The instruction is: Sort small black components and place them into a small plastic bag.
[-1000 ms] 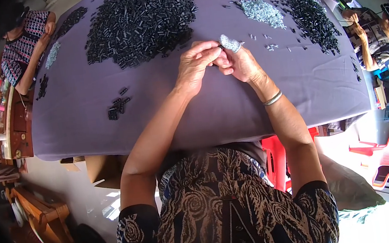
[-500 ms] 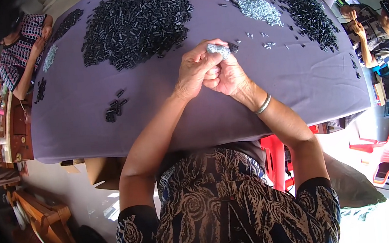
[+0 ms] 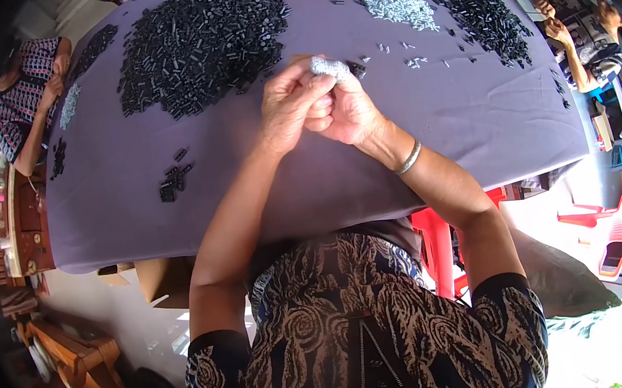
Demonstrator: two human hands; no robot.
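Note:
Over the table's near half, my left hand (image 3: 283, 111) and my right hand (image 3: 355, 111) are pressed together, fingers curled and closed. A silvery-white, crinkled wrapping (image 3: 330, 68) shows at the top of the joined hands and seems to sit around a fingertip of my right hand. Whatever the fingers pinch is hidden between them. Just beyond my right fingers is a small black piece (image 3: 356, 69); I cannot tell whether it is held or lies on the cloth. Left of my left forearm lies a small cluster of black ribbed pieces (image 3: 173, 181).
A purple-grey cloth (image 3: 486, 126) covers the table. On it are a large heap of black cylindrical pieces (image 3: 197, 47), a pile of silvery pieces (image 3: 399, 7) and another black heap (image 3: 482, 21). People sit at both sides. A red chair (image 3: 618, 234) stands at right.
The view has shifted slightly, so the table's things appear a little further left. My hands stay joined with much the same closed grip.

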